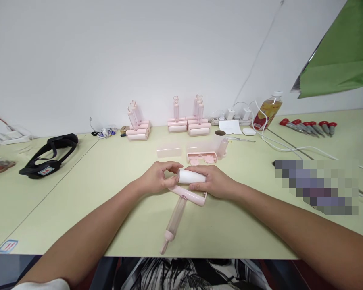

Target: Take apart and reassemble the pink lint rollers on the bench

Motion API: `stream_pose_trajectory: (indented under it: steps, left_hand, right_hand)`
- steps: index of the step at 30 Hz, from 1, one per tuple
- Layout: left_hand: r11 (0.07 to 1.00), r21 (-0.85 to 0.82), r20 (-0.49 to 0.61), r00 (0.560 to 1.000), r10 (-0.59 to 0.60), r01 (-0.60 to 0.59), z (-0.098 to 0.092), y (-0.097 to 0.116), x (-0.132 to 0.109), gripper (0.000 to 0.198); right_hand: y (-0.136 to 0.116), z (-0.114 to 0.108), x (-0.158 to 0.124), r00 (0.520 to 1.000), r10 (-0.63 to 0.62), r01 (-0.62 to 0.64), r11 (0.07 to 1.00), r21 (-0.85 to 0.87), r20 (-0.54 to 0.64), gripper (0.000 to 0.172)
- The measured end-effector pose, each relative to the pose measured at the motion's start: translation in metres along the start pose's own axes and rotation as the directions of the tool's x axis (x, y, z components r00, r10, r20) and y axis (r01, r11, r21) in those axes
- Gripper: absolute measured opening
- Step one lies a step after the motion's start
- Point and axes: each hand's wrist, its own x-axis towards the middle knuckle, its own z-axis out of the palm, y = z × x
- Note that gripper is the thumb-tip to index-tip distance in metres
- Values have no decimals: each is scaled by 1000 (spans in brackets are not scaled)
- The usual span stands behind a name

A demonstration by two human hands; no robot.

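A pink lint roller frame (181, 201) with a translucent pink handle lies on the pale green table (109, 193), handle toward me. A white paper roll (191, 176) sits at the frame's head. My right hand (215, 181) is wrapped round the roll's right end. My left hand (159, 177) pinches at the roll's left end, where it meets the frame. Just beyond my hands lie a pink tray part (201, 157) with two round caps, a translucent cover (168, 152) and a translucent pink tube (222, 147).
Finished pink rollers stand in stacks at the back (138, 129) (188, 123). A black headset (48, 157) lies at the left. Red-handled screwdrivers (308, 127), a drink bottle (268, 110), a power strip (230, 119) and white cables (290, 147) are at the right.
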Motion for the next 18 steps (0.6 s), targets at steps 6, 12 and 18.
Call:
stream_pose_trajectory:
  steps: [6,12,18]
  left_hand:
    - [999,11,-64,997,50,-49,2,-4,1,31]
    - [985,-168,-126,990,-66,44,3,-10,5,27]
    - [791,-570,-118,930,-348,223,9,-14,14,36]
  right_hand:
    - [0,2,1,993,81,-84,996,-23,-80,42]
    - [1,2,4,984,117,-119,993,-4,-132,37]
    - [3,3,6,972,144,-154,987,-37,-188,39]
